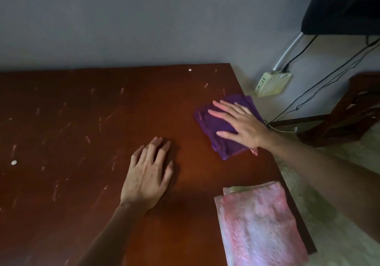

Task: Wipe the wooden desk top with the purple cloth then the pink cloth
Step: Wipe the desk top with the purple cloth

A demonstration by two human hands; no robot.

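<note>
Our right hand (244, 125) lies flat, fingers spread, on the folded purple cloth (222, 130) — left hand (149, 173) open on the scratched wooden desk (82, 132); the fluffy pink cloth (259, 224) lies nearby.

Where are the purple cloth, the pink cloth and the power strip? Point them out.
Purple cloth (213, 125): head view, on the bare fabric left of the right hand.
Pink cloth (261, 224): head view, on the middle of the folded top face.
Power strip (272, 83): head view, on its cream casing.

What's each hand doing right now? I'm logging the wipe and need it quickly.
Left hand: open, fingers slightly curled, resting on the bare wooden desk top, holding nothing.
Right hand: open, palm pressed flat on the purple cloth.
</note>
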